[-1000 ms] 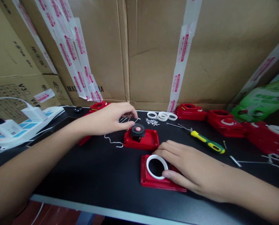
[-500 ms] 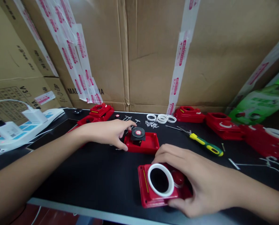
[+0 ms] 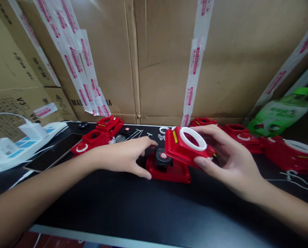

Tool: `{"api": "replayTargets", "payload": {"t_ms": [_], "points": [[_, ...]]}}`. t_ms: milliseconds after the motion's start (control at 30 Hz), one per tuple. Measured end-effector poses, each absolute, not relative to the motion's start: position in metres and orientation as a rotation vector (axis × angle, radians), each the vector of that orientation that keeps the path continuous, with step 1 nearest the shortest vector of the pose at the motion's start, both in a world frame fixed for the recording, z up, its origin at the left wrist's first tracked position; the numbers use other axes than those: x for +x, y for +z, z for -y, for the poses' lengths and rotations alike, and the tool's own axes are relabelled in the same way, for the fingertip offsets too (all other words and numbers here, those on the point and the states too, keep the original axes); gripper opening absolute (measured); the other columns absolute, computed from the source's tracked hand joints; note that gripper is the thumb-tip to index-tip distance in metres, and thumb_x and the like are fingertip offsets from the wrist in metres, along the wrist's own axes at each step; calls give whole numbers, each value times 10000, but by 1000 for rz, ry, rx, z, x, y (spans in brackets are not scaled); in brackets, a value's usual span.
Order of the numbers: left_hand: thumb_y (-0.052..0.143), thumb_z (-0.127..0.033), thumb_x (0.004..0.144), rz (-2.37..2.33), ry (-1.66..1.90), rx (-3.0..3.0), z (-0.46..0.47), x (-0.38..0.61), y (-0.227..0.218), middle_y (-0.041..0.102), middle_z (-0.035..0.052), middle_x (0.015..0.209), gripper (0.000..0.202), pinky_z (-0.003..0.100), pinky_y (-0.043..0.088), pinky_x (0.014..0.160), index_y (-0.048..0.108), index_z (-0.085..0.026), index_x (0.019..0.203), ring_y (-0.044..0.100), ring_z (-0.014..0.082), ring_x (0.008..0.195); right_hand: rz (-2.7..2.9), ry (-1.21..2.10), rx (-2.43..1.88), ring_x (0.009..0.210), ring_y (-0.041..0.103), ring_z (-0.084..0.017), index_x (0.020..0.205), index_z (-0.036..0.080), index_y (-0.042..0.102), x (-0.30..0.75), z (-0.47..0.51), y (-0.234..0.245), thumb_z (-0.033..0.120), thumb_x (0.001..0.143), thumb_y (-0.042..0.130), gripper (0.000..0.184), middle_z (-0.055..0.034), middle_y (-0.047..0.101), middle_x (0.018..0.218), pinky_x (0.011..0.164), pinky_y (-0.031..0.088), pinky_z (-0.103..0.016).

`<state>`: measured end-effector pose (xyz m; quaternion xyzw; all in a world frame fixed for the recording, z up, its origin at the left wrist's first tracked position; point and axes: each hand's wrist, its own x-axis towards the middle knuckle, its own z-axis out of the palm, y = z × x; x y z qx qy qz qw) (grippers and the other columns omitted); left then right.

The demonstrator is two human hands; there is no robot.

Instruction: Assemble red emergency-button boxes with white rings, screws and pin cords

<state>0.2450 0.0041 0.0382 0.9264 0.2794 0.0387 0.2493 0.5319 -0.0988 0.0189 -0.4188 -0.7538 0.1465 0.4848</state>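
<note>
My right hand (image 3: pixel 227 156) grips a red plastic housing cover (image 3: pixel 178 151) with a white ring (image 3: pixel 193 138) around its round opening. It holds the cover tilted in the air, just above and right of a red base (image 3: pixel 178 172). On this base stands a black round disc (image 3: pixel 163 155) with a red-and-white centre label. My left hand (image 3: pixel 133 156) is around the base's left end, thumb at the front corner and fingers behind. Some of its fingertips are hidden. The cover hides part of the base's back right side.
Red housings (image 3: pixel 108 124) stand at the back left, others (image 3: pixel 243 136) at the right. A phone (image 3: pixel 54 153) and a white power strip (image 3: pixel 3 156) lie left. Small screws (image 3: pixel 161 137) and white rings (image 3: pixel 163 130) sit behind. A green bottle (image 3: pixel 279 113) leans right; cardboard (image 3: pixel 164 69) walls the back.
My right hand has lifted the cover with its white ring from low over the front of the table up toward the base. The base and my left hand have shifted right and slightly nearer.
</note>
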Motion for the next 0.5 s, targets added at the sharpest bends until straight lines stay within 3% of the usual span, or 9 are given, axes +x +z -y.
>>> {"api": "replayTargets", "payload": {"t_ms": [200, 500], "points": [[919, -445, 822, -478, 823, 2431, 13, 248, 49, 597, 97, 1466, 772, 445, 521, 1141, 512, -289, 1459, 610, 301, 1337, 1789, 348, -1017, 1188, 708, -250, 1362, 338, 629, 526, 104, 12, 331, 862, 873, 556, -34, 714, 1311, 1043, 575, -368], [924, -369, 782, -512, 898, 2651, 37, 255, 52, 675, 81, 1347, 735, 408, 529, 1091, 543, -222, 1393, 656, 274, 1228, 1891, 280, -949, 1156, 694, -256, 1294, 314, 633, 523, 109, 11, 308, 832, 888, 528, -47, 693, 1246, 1017, 581, -379]]}}
